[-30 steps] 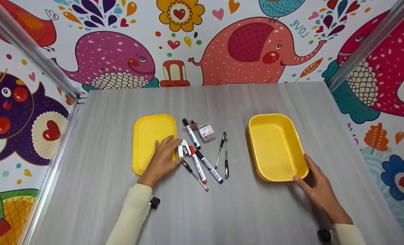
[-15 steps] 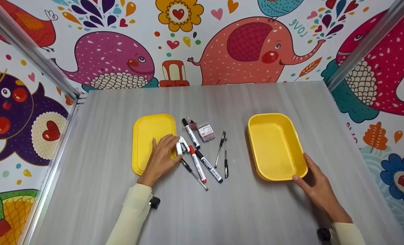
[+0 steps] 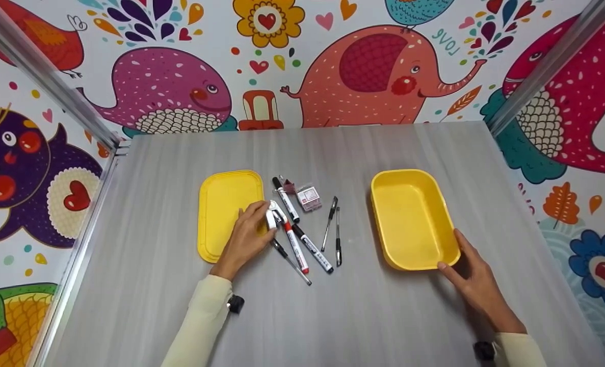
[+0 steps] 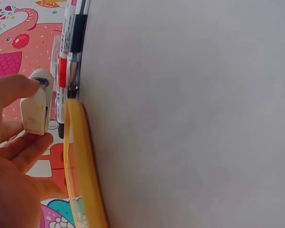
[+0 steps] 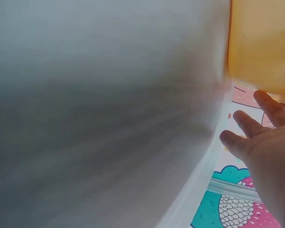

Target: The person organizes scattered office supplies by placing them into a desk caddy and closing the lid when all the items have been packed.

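Observation:
My left hand (image 3: 246, 237) pinches a small white stapler (image 4: 34, 111) between thumb and fingers, over the right edge of a flat yellow lid (image 3: 231, 193). In the head view the stapler's arms stand apart in a V, close over a red-capped marker (image 3: 297, 250). Beside that lie a black-capped marker (image 3: 313, 248) and a pen (image 3: 292, 262). At the right, my right hand (image 3: 480, 283) holds the near right corner of a yellow plastic bin (image 3: 409, 224), thumb at the front rim and forefinger along the side. In the right wrist view its other fingers (image 5: 247, 124) spread below the bin's end.
Another black-capped marker (image 3: 286, 200) lies behind the stapler, next to a small pink-and-white box (image 3: 309, 199) and a dark red item (image 3: 289, 187). Two pens, one a black-gripped pen (image 3: 338, 237), lie between these and the bin. Patterned walls border the grey table (image 3: 363, 316).
My left hand has shifted slightly, moving the stapler a little away from me and over the red marker's cap. My right hand and the bin stay nearly still.

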A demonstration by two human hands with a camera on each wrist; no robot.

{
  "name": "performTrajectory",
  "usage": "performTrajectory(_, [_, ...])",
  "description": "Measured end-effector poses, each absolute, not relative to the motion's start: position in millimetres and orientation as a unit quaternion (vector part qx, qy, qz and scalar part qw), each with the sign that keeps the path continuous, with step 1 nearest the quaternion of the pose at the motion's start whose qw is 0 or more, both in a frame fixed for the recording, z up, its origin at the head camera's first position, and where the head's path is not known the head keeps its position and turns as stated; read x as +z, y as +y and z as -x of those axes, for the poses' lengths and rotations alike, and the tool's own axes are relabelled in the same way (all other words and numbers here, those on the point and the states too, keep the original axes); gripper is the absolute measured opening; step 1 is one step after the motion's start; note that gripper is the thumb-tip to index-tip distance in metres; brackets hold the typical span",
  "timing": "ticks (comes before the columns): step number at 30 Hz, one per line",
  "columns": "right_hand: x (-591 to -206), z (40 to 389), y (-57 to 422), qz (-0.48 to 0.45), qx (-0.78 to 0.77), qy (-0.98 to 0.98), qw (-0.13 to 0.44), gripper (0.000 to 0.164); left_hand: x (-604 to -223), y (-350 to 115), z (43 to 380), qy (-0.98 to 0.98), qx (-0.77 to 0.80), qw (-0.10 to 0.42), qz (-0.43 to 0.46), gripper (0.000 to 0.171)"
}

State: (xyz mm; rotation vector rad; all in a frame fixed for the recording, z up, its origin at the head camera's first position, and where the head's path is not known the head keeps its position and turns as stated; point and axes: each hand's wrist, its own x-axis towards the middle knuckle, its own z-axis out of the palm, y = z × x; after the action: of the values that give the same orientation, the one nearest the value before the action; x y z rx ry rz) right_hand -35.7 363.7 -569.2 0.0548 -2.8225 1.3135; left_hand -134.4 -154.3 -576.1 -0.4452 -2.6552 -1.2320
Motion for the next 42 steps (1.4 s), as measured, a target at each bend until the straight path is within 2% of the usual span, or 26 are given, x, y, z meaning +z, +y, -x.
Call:
performTrajectory(7, [-570.1, 34.8, 362.7, -0.018, 0.422, -0.906, 0.014, 0.091, -578.9, -149.1, 135.1, -0.871, -0.451, 0.106, 0.167, 0.065])
performTrajectory(14, [-569.4, 34.0, 360.9, -0.015, 0.428, -0.904, 0.010, 0.091, -597.6, -147.5, 142.7, -0.856, -0.466, 0.140, 0.177, 0.064])
performTrajectory(21, [-568.6, 33.7, 357.8, -0.021, 0.430, -0.902, 0.003, 0.094, -574.2, -133.7, 137.7, -0.866, -0.453, 0.121, 0.177, 0.066])
performTrajectory(30, [-569.0, 34.2, 354.9, -0.032, 0.422, -0.906, 0.014, 0.092, -570.9, -118.4, 137.8, -0.846, -0.486, 0.125, 0.181, 0.067])
performTrajectory(42, [-571.8, 34.1, 356.3, -0.045, 0.429, -0.901, 0.039, 0.090, -571.1, -90.2, 137.3, -0.824, -0.534, 0.097, 0.161, 0.066])
